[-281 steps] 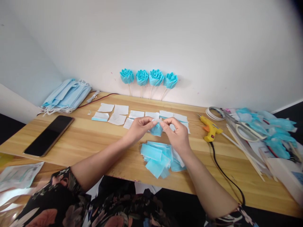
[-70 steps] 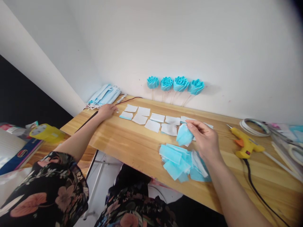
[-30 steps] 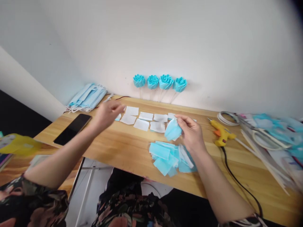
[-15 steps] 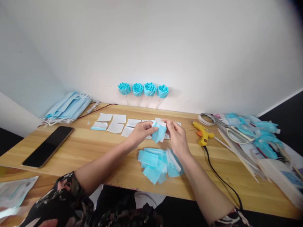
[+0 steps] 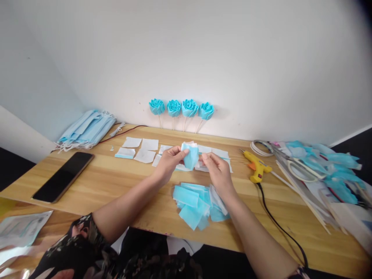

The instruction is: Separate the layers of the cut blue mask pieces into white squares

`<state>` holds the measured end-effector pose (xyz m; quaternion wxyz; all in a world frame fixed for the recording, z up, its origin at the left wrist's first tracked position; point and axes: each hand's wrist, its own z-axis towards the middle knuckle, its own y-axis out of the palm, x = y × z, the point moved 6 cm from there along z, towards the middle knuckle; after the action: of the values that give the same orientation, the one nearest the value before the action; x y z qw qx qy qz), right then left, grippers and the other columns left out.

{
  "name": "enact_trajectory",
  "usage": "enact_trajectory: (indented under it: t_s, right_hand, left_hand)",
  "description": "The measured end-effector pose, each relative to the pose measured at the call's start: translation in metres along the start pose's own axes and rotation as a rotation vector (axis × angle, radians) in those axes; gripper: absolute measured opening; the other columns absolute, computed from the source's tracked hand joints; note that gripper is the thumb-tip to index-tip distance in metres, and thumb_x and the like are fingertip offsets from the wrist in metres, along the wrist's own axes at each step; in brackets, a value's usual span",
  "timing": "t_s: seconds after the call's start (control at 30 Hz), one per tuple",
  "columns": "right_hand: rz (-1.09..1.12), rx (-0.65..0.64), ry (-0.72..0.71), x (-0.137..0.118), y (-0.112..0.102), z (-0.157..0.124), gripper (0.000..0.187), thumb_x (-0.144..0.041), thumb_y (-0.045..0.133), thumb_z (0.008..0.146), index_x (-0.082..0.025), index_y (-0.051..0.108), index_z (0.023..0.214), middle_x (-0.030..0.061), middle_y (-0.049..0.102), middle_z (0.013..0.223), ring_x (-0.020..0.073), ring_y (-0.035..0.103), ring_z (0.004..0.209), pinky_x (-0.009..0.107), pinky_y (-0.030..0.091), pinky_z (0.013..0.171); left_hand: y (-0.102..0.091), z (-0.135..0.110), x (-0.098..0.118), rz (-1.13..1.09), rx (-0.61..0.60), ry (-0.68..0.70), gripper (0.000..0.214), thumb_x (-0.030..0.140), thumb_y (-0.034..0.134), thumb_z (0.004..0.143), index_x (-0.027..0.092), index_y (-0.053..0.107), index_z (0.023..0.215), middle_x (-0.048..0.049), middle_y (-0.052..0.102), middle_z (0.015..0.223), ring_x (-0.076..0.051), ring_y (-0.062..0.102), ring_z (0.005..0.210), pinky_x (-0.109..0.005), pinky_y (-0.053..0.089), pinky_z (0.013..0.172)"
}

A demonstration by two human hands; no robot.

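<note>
My left hand [image 5: 170,162] pinches a small piece of light blue mask fabric [image 5: 192,157] between thumb and fingers, holding it up above the table. A pale edge shows along its top. Just right of the piece, my right hand [image 5: 217,168] has its thumb and fingers pressed together; whether they grip anything is hard to see. Below both hands lies a loose pile of blue fabric pieces [image 5: 190,203], some with white sides. Behind them, white-sided fabric pieces [image 5: 149,144] lie in rows, partly covered by my hands.
Several blue fabric roses [image 5: 190,107] on thin sticks lean against the wall. Stacked face masks [image 5: 87,128] and a phone [image 5: 63,176] lie left. Right are a yellow glue gun [image 5: 257,166] with a black cord, a white cable coil [image 5: 261,147], scissors [image 5: 303,170] and blue scraps [image 5: 337,159].
The held fabric piece has turned more upright. My right fingertips have moved down from its top corner to beside its right edge. The whole view has shifted slightly.
</note>
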<state>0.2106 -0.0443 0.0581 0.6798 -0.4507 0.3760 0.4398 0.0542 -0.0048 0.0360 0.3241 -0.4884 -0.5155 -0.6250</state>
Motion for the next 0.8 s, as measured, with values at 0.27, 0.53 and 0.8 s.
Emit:
enact_trajectory:
  t_s: [0.27,0.53,0.8]
  right_hand:
    - [-0.007,0.066,-0.012,0.001,-0.002,-0.001,0.021,-0.041,0.063,0.086,-0.021,0.061,0.078,-0.0001,0.063,0.075,0.0166,0.057,0.073,0.028,0.044,0.070]
    - [-0.034,0.176,-0.049,-0.003,-0.009,-0.004,0.021,-0.042,0.059,0.089,-0.021,0.064,0.086,0.0014,0.067,0.079,0.0170,0.059,0.072,0.028,0.045,0.067]
    - [-0.132,0.242,-0.118,-0.013,-0.018,-0.003,0.019,-0.039,0.061,0.088,-0.022,0.068,0.081,0.0013,0.071,0.078,0.0184,0.062,0.074,0.030,0.047,0.072]
  left_hand:
    - [0.004,-0.002,0.004,0.255,-0.027,0.058,0.037,0.049,0.071,0.076,0.016,0.062,0.065,0.0000,0.061,0.061,-0.011,0.055,0.058,-0.025,0.046,0.062]
    - [0.008,-0.003,-0.001,0.369,-0.107,0.076,0.041,0.053,0.067,0.078,0.017,0.068,0.060,-0.0053,0.069,0.063,-0.014,0.057,0.060,-0.026,0.046,0.062]
    - [0.010,-0.004,0.002,0.411,-0.169,0.075,0.038,0.051,0.067,0.080,0.017,0.072,0.063,-0.0060,0.071,0.065,-0.014,0.059,0.061,-0.026,0.047,0.065]
